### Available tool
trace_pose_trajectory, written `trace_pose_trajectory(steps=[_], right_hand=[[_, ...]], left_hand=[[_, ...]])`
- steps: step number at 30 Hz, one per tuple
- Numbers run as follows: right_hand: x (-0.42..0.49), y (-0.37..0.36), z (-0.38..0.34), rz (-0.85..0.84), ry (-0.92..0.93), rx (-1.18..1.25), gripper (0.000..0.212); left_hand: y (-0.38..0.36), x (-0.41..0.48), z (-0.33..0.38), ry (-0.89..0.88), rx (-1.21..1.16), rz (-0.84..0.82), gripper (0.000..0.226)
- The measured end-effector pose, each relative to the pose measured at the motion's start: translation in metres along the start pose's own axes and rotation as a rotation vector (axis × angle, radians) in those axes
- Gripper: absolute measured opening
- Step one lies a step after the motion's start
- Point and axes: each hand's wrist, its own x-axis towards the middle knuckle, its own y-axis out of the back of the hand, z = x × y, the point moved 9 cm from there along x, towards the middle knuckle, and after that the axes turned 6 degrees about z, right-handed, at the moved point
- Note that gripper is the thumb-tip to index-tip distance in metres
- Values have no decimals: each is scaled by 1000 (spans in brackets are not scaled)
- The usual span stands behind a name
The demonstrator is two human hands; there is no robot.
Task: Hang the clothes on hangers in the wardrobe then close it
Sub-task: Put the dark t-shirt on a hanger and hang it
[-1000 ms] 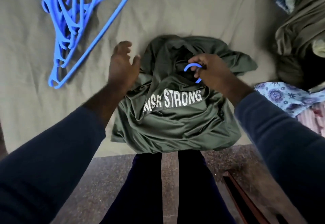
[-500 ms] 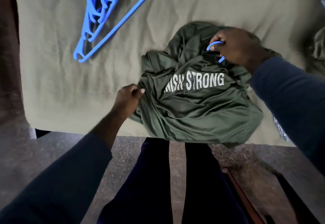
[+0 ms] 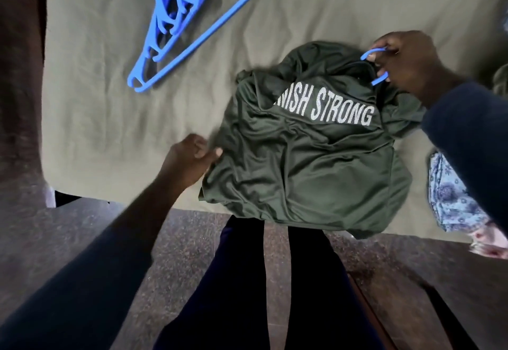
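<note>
Working over an olive bedsheet (image 3: 96,102), spreading across most of the view. Dealing with a dark green shirt (image 3: 302,171), lying bunched and creased by the sheet's near edge, lettering facing up, not yet lifted off. Leaving a heap of spare blue hangers (image 3: 176,17) on the sheet, well apart to the upper left, apparently waiting for more clothes. Leaving a floral garment (image 3: 450,198) unhung, just beside the shirt on the right. Pinching the shirt's side edge with the left hand (image 3: 187,163), fingers curled onto the fabric, though blurring a little; probably tugging it straight. Gripping with the right hand (image 3: 409,66) at the collar, fingers wrapping round the blue hanger hook (image 3: 369,52) poking out of the neck opening, and so likely seating the hidden frame inside the shoulders.

Judging from this: finishing the threading of one shirt only. Remaining to do: carrying it to the wardrobe, hanging the floral piece and any others, closing the doors. Not seeing any wardrobe here.
</note>
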Motion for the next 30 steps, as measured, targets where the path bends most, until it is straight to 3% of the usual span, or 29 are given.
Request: trace_pose_trajectory(steps=[4, 11, 14, 17, 19, 21, 25, 30], right_hand=[[-2, -1, -6, -20, 24, -2, 17], [2, 8, -3, 5, 34, -12, 17], [1, 13, 12, 67, -37, 42, 19], [-3, 9, 21, 89, -73, 67, 17], [-4, 8, 18, 105, -77, 81, 16], [-3, 5, 11, 81, -75, 99, 14], [-2, 3, 3, 1, -81, 123, 14], [0, 4, 4, -41, -106, 124, 17]], left_hand=[[-25, 46, 62, -69, 84, 9, 59], [-40, 38, 66, -235, 286, -80, 18], [-52, -6, 19, -242, 400, -285, 23], [-57, -34, -18, -137, 488, -555, 39], [-53, -31, -18, -82, 491, -636, 37], [-45, -14, 4, -100, 414, -560, 36], [-26, 38, 62, -111, 242, -177, 49], [-50, 53, 95, -234, 384, -136, 38]])
